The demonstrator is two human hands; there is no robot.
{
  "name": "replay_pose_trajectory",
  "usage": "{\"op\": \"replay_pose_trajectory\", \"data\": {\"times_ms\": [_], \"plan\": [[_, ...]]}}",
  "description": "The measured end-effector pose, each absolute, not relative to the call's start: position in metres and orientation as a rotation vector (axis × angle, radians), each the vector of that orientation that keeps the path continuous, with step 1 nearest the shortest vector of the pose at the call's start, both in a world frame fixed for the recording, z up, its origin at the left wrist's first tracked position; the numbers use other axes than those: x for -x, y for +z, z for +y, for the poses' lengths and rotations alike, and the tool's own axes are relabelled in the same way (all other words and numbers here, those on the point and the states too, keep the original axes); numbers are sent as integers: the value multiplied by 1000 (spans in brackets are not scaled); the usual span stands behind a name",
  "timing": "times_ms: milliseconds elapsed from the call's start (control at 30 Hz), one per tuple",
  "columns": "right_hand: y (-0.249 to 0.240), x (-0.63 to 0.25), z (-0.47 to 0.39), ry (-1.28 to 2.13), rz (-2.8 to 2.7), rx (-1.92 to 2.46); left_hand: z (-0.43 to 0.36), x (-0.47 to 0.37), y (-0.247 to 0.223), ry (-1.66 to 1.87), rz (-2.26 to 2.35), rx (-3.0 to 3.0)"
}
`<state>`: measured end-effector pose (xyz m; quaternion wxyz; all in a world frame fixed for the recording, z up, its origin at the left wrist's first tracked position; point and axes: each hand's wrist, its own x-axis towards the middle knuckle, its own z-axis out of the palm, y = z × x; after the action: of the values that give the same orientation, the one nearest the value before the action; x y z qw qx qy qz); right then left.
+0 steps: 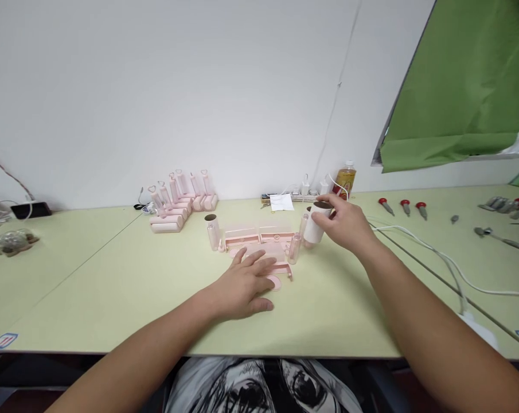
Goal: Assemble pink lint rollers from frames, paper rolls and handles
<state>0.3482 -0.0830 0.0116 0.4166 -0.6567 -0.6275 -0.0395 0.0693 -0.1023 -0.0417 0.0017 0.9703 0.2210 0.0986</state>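
Observation:
My right hand [343, 221] grips a white paper roll [314, 232] with a brown cardboard core, held upright at the right of the pink parts. My left hand [244, 287] is spread, palm down, over pink plastic pieces. Its fingers lie near a flat pink part [268, 250] and a round pink disc [277, 282]. Beyond it sit pink trays [242, 241] with clear covers. A clear pink cylinder [294, 249] stands just left of the paper roll. At the left of the trays stand a second roll [211, 223] and another clear cylinder [213, 238].
Assembled pink roller units [167, 222] stand in rows at the back left. A power strip [300, 197], a white paper [281, 202] and an amber bottle [345, 179] are by the wall. Red-handled tools [405, 206] and a white cable [440, 252] lie at right.

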Motion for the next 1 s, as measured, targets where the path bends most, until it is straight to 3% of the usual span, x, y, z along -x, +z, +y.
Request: {"op": "replay_pose_trajectory", "data": {"times_ms": [233, 500, 800, 1000], "plan": [[3, -353, -81, 219, -1857, 1816, -90, -59, -38, 377, 824, -2973], [3, -353, -83, 240, -1958, 1800, -86, -59, -41, 397, 855, -2931], [8, -349, -84, 41, -1762, 1746, -86, -61, -45, 433, 849, -2907], [13, -331, -98, -93, -1759, 1407, -91, -66, -45, 547, 814, -2896]]}}
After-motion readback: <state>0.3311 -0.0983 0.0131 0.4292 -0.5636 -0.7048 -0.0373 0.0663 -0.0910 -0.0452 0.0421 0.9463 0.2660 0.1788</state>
